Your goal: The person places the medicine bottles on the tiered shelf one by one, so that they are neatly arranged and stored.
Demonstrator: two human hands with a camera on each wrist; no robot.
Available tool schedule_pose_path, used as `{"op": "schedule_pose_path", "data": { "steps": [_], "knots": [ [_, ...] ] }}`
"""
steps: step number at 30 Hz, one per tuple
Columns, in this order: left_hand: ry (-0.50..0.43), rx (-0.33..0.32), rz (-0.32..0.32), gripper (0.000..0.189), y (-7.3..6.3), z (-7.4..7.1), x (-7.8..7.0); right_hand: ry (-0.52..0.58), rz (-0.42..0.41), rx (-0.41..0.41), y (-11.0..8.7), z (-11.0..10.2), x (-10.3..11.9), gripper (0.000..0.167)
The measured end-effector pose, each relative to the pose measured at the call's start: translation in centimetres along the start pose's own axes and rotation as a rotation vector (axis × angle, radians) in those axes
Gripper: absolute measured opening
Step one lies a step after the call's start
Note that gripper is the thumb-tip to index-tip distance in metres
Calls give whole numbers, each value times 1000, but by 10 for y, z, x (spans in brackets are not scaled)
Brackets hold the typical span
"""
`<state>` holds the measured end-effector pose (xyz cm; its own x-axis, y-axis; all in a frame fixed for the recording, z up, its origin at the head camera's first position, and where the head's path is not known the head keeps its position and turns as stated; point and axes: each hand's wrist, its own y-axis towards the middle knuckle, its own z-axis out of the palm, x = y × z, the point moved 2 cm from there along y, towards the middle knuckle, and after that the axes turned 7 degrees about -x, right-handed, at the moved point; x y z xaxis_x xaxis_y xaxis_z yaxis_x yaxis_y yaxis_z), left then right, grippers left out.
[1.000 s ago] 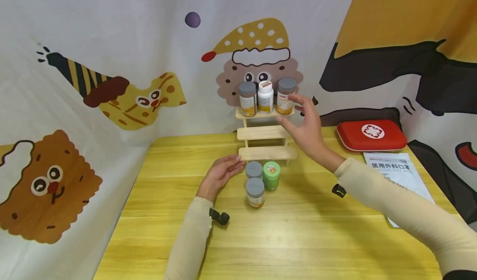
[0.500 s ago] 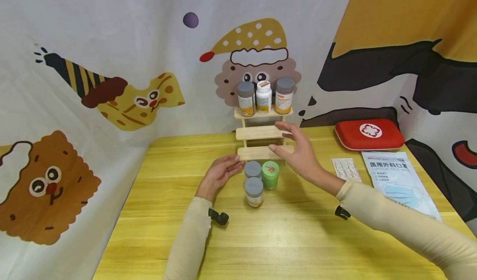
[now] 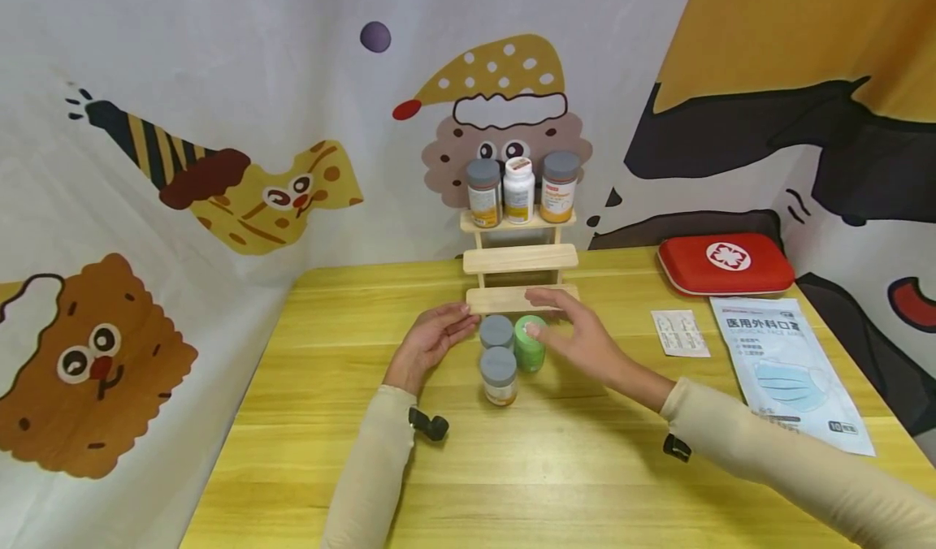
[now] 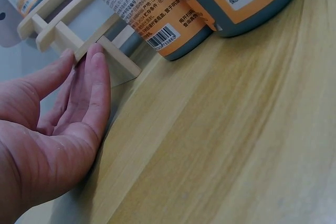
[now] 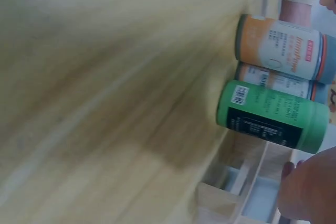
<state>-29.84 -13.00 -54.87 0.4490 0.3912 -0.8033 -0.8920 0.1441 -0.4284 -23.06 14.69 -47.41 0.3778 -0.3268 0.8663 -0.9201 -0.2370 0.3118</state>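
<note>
My left hand [image 3: 433,343] pinches the left end of the lowest tier of a small wooden step rack [image 3: 521,258] between thumb and fingertips, as the left wrist view shows. My right hand [image 3: 585,339] is spread, thumb over the lid of a green bottle [image 3: 530,356] and fingers in front of the lowest tier. Left of the green bottle stand two grey-lidded pill bottles, the front one [image 3: 500,378] partly covering the rear one [image 3: 497,334]. On the top tier are a grey-lidded bottle [image 3: 485,195], a white bottle [image 3: 519,193] and another grey-lidded bottle [image 3: 559,188].
To the right on the wooden table [image 3: 585,484] lie a red first-aid case [image 3: 702,269], a blister strip [image 3: 680,334] and a face mask packet [image 3: 790,370]. A cartoon-printed curtain [image 3: 322,62] hangs behind the table.
My right hand has come down from beside the top tier's right bottle to the green bottle, uncovering the blister strip and more of the mask packet. My left hand stays on the rack.
</note>
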Motion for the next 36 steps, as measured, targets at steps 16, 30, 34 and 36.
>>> {"op": "schedule_pose_path", "data": {
  "steps": [16, 30, 34, 36],
  "knots": [
    [0, 4, -3, 11, 0, 2, -3, 31, 19, 94, -12, 5, -16, 63],
    [2, -3, 1, 10, 0, 2, -1, 38, 39, 68, -10, 5, -21, 56],
    [-5, 1, 4, 10, 1, 1, 0, 26, 39, 54, -8, 2, -20, 55],
    [-9, 1, 4, 10, 1, 0, 0, 19, 36, 48, -6, 1, -18, 55]
  ]
}}
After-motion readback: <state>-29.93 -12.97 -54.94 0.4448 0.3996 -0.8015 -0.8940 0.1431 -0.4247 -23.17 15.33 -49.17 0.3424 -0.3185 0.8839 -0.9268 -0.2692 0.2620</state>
